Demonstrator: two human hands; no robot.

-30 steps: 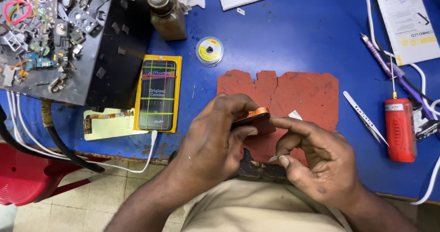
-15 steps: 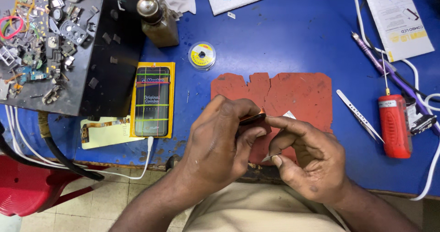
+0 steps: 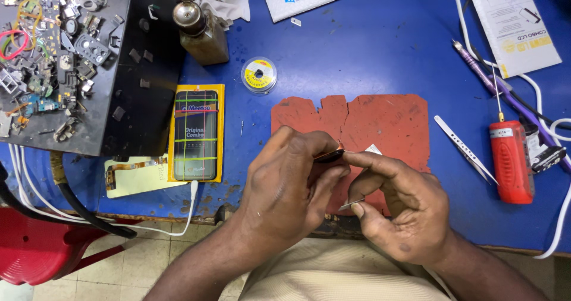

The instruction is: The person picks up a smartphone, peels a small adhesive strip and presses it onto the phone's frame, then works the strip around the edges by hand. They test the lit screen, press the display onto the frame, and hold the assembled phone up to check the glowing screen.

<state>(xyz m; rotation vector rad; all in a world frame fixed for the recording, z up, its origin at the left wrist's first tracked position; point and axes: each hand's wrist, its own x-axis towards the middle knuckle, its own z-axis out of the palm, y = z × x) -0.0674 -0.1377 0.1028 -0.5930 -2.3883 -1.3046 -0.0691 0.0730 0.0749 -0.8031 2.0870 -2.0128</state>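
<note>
Prying is under way: my left hand (image 3: 285,188) clamps the small dark part (image 3: 329,155) above the red mat (image 3: 380,120), right hand (image 3: 398,212) fingers pinched on a thin blade (image 3: 351,204); steadiness matters next.

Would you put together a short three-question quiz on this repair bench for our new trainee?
1. True or false: both hands grip the small dark, orange-edged part over the red mat.
2. What lies right of the mat, beside the red tool? A) tweezers B) scissors C) a ruler
3. What colour is the table?

Key:
1. True: the left hand and right hand both pinch it.
2. A, the tweezers.
3. Blue.
</note>
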